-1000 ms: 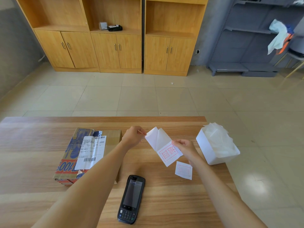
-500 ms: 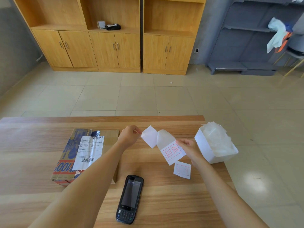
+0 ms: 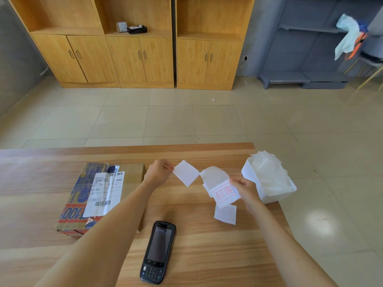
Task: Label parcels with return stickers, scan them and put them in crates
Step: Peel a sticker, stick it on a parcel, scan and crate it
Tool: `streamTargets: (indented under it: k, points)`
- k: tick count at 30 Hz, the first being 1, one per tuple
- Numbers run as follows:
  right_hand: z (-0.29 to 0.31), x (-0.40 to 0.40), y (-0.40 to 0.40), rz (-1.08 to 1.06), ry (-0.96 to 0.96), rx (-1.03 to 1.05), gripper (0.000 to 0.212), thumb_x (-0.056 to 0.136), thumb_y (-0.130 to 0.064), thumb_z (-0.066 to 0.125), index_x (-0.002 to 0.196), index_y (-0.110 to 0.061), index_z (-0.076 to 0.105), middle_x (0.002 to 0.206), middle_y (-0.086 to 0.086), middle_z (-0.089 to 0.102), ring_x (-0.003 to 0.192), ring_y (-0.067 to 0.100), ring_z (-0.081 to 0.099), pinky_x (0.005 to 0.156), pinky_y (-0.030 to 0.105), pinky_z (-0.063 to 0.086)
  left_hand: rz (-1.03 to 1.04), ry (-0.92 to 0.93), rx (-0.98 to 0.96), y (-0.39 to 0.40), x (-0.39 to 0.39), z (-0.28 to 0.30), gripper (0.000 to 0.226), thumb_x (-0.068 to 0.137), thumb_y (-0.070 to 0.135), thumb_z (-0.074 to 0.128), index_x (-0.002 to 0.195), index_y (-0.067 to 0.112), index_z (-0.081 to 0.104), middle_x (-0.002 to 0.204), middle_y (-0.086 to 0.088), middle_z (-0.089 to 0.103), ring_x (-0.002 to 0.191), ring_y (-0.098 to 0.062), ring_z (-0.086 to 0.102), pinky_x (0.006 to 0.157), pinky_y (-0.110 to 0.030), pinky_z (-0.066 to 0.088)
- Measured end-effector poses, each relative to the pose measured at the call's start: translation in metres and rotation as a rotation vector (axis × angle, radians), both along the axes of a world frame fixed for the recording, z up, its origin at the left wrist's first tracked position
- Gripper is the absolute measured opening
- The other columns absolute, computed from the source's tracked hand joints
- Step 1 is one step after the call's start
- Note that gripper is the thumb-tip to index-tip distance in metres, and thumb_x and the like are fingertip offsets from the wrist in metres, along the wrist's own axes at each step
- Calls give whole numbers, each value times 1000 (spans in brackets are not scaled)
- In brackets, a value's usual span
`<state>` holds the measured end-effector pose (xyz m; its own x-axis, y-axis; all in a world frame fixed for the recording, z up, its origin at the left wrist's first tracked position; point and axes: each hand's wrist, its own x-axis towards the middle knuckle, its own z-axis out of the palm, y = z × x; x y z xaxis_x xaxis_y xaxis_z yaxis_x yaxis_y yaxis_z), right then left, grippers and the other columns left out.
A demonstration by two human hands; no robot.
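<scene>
Wooden table (image 3: 207, 255), left hand (image 3: 158, 171) pinching white sticker (image 3: 186, 172) corner-down, right hand (image 3: 244, 188) gripping red-stamped sheet (image 3: 222, 192) tilted.

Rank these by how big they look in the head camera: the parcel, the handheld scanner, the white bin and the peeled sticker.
1. parcel
2. white bin
3. handheld scanner, though nearness to the camera enlarges it
4. peeled sticker, in the left hand

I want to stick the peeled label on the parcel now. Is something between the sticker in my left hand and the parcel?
Nothing visible. The sticker hangs from the left hand, and the parcel lies just beyond that hand on the table.
</scene>
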<state>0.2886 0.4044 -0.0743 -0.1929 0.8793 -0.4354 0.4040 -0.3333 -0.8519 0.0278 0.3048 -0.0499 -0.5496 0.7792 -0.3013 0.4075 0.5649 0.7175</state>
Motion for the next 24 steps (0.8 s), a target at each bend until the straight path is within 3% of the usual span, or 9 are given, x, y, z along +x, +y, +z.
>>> streamTargets:
  k: [4, 6, 9, 14, 19, 21, 24]
  points:
    - [-15, 14, 4, -49, -21, -25, 14, 93, -19, 60, 103, -12, 67, 101, 6, 68, 93, 20, 63, 71, 27, 48, -4, -26, -5, 3, 5, -7, 6, 91, 17, 57, 86, 19, 61, 100, -3, 67, 76, -21, 56, 74, -32, 47]
    - [-25, 21, 5, -62, -48, -60, 11, 93, -19, 60, 99, -13, 66, 103, 8, 68, 98, 23, 63, 79, 32, 49, -18, -33, -9, 5, 8, -9, 6, 93, 19, 56, 89, 16, 61, 102, -3, 67, 80, -20, 56, 71, -29, 45]
    - [-35, 29, 7, -66, -93, -108, 15, 93, -18, 60, 103, -8, 65, 103, 11, 67, 96, 23, 61, 78, 33, 47, -35, -43, -23, 10, 14, -9, 11, 95, 23, 54, 87, 17, 58, 99, -2, 65, 82, -19, 56, 71, -27, 42]
    - [-46, 31, 9, 18, -159, -176, 19, 93, -15, 57, 105, -4, 67, 86, 1, 66, 85, 19, 59, 78, 32, 45, -37, -36, -23, 17, 21, -4, 12, 95, 20, 54, 88, 13, 60, 88, 3, 57, 78, -13, 50, 58, -21, 37]
    - [-32, 18, 13, 48, -225, -160, 35, 96, -11, 50, 128, 4, 53, 116, 17, 62, 104, 30, 58, 96, 41, 43, -22, -33, 13, 22, 22, 2, 16, 95, 22, 54, 95, 8, 62, 94, 1, 57, 88, -15, 50, 70, -26, 37]
    - [-27, 12, 14, 72, -257, -90, 38, 95, -15, 52, 131, -3, 51, 128, 15, 57, 115, 30, 54, 96, 40, 42, -8, -46, 29, 24, 20, 3, 17, 95, 24, 55, 98, 9, 62, 95, 2, 57, 87, -14, 51, 67, -25, 38]
    - [-18, 1, 11, 115, -199, -39, 44, 90, -22, 63, 132, -16, 52, 135, 4, 51, 114, 19, 50, 90, 33, 39, -1, -98, 62, 23, 17, 4, 20, 93, 26, 59, 102, 9, 63, 97, 3, 60, 88, -13, 54, 65, -19, 40]
